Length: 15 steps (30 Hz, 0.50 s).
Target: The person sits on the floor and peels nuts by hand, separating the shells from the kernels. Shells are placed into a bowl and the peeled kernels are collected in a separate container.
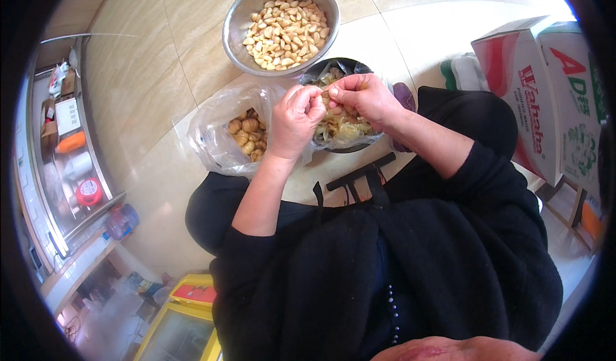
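Observation:
My left hand (pixel 296 118) and my right hand (pixel 369 100) meet at the fingertips, pinching a small brownish garlic piece (pixel 326 99) between them. Fingers cover much of it. Directly beneath is a black basin (pixel 353 150) lined with a clear plastic bag, holding papery garlic skins (pixel 347 131). Left of my left hand, an open clear plastic bag (pixel 211 142) contains whole garlic bulbs (pixel 246 131) with brownish skin. Beyond both hands stands a steel bowl (pixel 234 48) with many peeled pale garlic cloves (pixel 288 34).
Cardboard cartons (pixel 522 101) stand at the right. A purple shoe (pixel 403 97) shows beside the black basin. On the left are a steel counter (pixel 84 168) with assorted goods and a large water bottle (pixel 122 221). A yellow-framed cabinet (pixel 192 284) is at lower left, on tiled floor (pixel 149 192).

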Tool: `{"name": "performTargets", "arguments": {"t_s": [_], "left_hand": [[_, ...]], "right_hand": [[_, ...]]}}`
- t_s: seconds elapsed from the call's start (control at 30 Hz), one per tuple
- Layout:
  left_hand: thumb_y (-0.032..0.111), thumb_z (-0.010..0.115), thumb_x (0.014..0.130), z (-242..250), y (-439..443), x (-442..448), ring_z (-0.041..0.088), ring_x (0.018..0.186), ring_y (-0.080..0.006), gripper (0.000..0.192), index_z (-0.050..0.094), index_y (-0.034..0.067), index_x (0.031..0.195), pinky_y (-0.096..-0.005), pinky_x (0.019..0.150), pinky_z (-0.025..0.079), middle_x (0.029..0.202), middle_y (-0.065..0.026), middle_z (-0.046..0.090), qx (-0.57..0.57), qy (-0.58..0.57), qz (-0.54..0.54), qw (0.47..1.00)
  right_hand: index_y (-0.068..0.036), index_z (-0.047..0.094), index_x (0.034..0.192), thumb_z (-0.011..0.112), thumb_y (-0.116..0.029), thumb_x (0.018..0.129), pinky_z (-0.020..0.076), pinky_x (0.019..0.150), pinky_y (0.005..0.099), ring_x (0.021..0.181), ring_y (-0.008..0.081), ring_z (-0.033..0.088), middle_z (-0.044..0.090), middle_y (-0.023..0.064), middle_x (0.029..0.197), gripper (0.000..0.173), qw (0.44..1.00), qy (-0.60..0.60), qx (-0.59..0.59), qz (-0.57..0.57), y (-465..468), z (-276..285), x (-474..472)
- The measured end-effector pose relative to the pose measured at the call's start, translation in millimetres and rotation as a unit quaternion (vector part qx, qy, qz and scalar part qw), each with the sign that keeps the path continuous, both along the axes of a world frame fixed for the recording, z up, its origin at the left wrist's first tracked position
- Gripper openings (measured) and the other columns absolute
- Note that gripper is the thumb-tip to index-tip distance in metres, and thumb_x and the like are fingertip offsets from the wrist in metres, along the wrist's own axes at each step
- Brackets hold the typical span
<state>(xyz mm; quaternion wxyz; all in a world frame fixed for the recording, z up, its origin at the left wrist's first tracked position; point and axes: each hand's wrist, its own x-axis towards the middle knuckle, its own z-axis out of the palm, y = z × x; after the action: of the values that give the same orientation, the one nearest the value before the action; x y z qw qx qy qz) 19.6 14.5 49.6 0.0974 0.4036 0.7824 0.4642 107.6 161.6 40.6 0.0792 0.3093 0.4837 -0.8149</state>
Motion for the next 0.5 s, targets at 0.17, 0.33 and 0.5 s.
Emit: {"name": "performTargets", "arguments": {"t_s": [0.17,0.33,0.5], "left_hand": [[0.003,0.064,0.08,-0.8,-0.9,1.6,0.057,0.062,-0.0178,0.009,0.062,0.002,0.088,-0.0277,0.057,0.047,0.077,-0.008,0.06,0.005,0.008,-0.012,1.0],[0.005,0.063,0.085,-1.0,0.5,2.7,0.059,0.066,-0.0116,0.009,0.065,0.0,0.092,-0.0233,0.06,0.047,0.082,-0.007,0.063,0.031,-0.108,0.012,0.994],[0.005,0.061,0.087,1.9,1.5,-1.4,0.062,0.066,-0.0164,0.009,0.064,0.0,0.093,-0.028,0.059,0.049,0.08,-0.0095,0.063,0.02,-0.126,0.006,0.992]], "right_hand": [[-0.001,0.068,0.094,0.06,-0.016,0.091,0.04,0.051,0.0186,0.058,0.0046,0.051,0.065,0.0023,0.074,0.017,0.999,-0.013,0.005,0.041,5.7,-2.2,3.2],[-0.001,0.069,0.093,0.06,-0.019,0.091,0.042,0.053,0.0201,0.061,0.0045,0.054,0.066,0.0019,0.074,0.02,0.999,0.007,0.036,-0.004,4.2,-3.8,-1.1],[0.0,0.069,0.1,0.061,-0.013,0.091,0.0503,0.07,0.0201,0.075,0.0062,0.06,0.068,0.0039,0.082,0.018,0.99,0.069,0.126,0.01,5.9,-3.3,-1.7]]}}
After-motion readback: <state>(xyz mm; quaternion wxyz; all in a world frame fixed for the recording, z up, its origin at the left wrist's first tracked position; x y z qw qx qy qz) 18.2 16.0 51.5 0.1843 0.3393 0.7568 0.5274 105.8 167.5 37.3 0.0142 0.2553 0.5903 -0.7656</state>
